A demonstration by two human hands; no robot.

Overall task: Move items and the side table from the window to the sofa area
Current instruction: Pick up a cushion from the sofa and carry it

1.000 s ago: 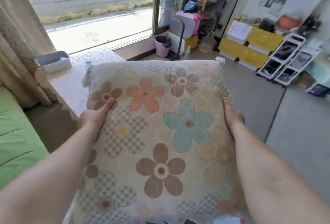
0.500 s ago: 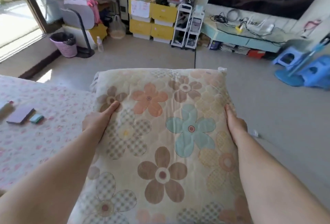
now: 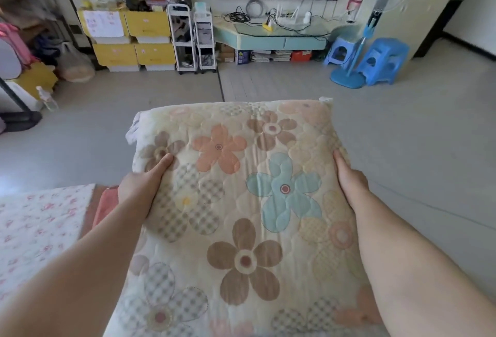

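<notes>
A large quilted cushion with orange, teal and brown flowers fills the middle of the head view, held flat in front of me. My left hand grips its left edge, thumb on top. My right hand grips its right edge. The cushion hides the floor beneath it and my fingers under it. No side table or sofa is in view.
A pink-flowered mat lies at lower left. Grey floor stretches ahead. Along the far wall stand yellow drawer boxes, white racks, a teal TV stand, a blue fan and blue stools.
My view has swung right, away from the window and the green cushion toward the TV wall. The flowered mat slid off to the left. Both hands keep the same grip on the cushion.
</notes>
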